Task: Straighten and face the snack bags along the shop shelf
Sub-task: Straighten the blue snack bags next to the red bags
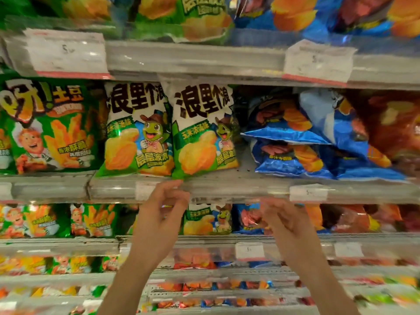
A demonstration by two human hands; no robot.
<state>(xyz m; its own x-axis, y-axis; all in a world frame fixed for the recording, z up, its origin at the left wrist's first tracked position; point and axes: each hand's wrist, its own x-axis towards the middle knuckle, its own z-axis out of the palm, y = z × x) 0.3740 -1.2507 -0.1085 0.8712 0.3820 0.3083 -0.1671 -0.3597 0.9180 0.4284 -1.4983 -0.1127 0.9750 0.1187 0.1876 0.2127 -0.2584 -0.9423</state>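
Both bare hands, left hand (164, 205) and right hand (280, 218), hover loosely curled, holding nothing, below centre-frame upright white-and-green crinkly snack bags (204, 130), fronts facing out.

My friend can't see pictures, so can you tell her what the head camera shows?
Two bare hands, the left hand and right hand, reach up holding nothing toward a shop shelf of snack bags. Two white-and-green chip bags stand upright facing out, while the blue bags to their right lie slumped and tipped over.
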